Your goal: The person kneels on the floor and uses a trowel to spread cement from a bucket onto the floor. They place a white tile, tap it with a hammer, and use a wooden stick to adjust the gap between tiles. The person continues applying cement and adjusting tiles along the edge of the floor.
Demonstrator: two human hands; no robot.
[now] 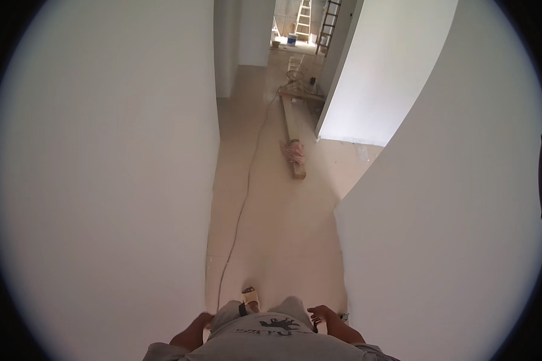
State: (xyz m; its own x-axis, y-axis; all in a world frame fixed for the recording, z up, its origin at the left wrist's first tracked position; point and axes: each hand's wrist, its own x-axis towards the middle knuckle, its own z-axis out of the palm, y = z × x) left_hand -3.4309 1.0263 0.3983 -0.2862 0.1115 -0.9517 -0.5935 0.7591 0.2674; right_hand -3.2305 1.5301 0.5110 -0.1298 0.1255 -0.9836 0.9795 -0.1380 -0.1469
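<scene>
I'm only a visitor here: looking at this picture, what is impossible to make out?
All in the head view:
- Left grip: small and blurred beside the trousers; whether it holds anything is unclear.
- Right foot: hidden behind the clothing.
- Pale ladder: top cut off by the upper edge.
- Blue bucket: too far and small to show its contents.
- Pink plastic on the wooden beam: crumpled folds hide what is underneath.

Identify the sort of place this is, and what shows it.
Likely a corridor in a building under construction or renovation: a light-coloured ladder stands at the far end, a long wooden board lies on the floor, and a cable trails along beside it.
</scene>
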